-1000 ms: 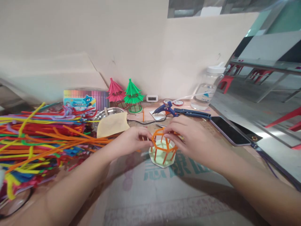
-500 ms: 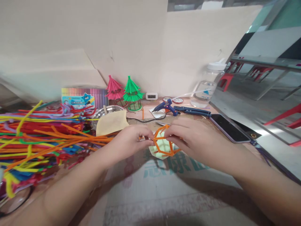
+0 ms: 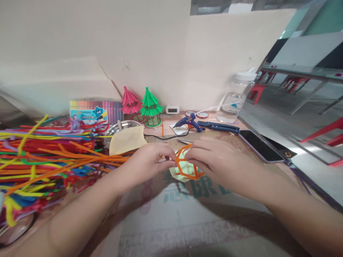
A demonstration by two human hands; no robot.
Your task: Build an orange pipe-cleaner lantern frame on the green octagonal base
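Note:
An orange pipe-cleaner frame (image 3: pixel 190 176) with a pale green base (image 3: pixel 175 173) is held between my hands at the middle of the table. My left hand (image 3: pixel 152 159) pinches its left corner between thumb and fingertips. From the right, my right hand (image 3: pixel 211 155) grips the frame's upper part, and its fingers hide some of the orange strips. Behind my hands, a blue glue gun (image 3: pixel 189 122) rests on a small white sheet.
Many coloured pipe cleaners (image 3: pixel 53 153) cover the left side, near a metal bowl (image 3: pixel 125 125) under tan paper (image 3: pixel 128 139). Green (image 3: pixel 152 105) and pink (image 3: pixel 130 101) roofed models, pliers (image 3: pixel 218 127), a phone (image 3: pixel 259 145) and a water bottle (image 3: pixel 233 98) stand or lie further back.
My right hand has shifted slightly left over the orange frame, covering more of its top. My left hand keeps its pinch, nearly in the same place.

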